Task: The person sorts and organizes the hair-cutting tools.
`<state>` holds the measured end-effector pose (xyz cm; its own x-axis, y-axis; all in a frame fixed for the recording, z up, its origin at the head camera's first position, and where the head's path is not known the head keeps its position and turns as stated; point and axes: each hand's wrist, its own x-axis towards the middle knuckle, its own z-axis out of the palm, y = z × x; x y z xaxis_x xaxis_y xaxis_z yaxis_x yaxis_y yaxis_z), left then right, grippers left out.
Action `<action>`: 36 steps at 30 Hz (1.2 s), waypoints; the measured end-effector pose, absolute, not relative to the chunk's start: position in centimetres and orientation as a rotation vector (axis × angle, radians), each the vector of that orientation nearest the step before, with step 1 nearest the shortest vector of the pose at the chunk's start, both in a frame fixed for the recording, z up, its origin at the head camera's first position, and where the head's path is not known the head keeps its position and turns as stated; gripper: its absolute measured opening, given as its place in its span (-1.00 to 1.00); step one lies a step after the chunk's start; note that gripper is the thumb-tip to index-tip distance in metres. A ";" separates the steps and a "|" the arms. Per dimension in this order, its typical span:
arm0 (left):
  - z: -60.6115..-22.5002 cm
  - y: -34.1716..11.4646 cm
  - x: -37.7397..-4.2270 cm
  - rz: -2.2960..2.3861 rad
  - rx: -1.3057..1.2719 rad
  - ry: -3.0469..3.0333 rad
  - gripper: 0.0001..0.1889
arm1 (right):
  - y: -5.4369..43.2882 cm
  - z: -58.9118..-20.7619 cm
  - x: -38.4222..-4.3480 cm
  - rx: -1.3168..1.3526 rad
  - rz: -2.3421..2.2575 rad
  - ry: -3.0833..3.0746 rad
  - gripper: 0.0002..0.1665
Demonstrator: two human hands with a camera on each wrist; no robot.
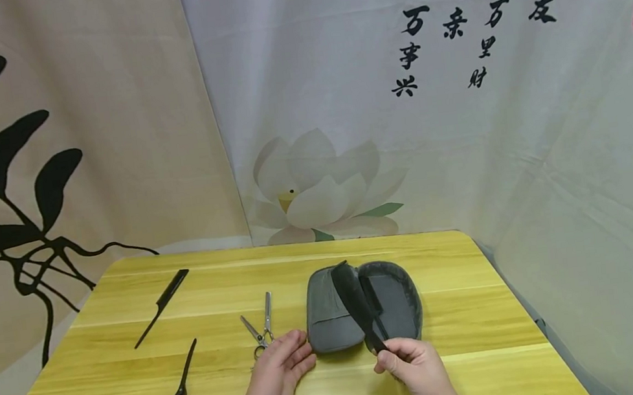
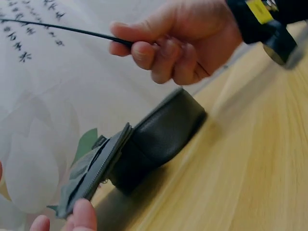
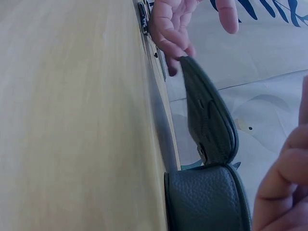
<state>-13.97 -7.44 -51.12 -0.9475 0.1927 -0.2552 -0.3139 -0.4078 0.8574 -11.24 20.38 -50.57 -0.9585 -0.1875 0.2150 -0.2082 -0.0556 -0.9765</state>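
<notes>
My right hand (image 1: 421, 371) pinches the narrow end of a flat black comb (image 1: 353, 297), its wide end up over the case; no teeth can be made out. The left wrist view shows this comb (image 2: 72, 31) edge-on as a thin dark strip. An unzipped grey case (image 1: 332, 338) lies spread on the table, its left flap tilted up. Against that flap's edge rest the extended fingers of my left hand (image 1: 278, 378). Inside the case's right half is another slim black thing (image 1: 372, 295), partly hidden by the comb.
Scissors (image 1: 268, 314) with spread blades lie just beyond the left hand, handles partly covered. Farther left are a black hair clip (image 1: 185, 374) and a black tail comb (image 1: 169, 296). The wooden table (image 1: 506, 371) ends at a printed cloth backdrop (image 1: 523, 154).
</notes>
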 end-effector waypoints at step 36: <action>-53.7 -5.9 -14.1 2.192 0.055 1.523 -0.61 | 20.8 -50.6 -11.9 -0.008 2.370 -1.908 -0.72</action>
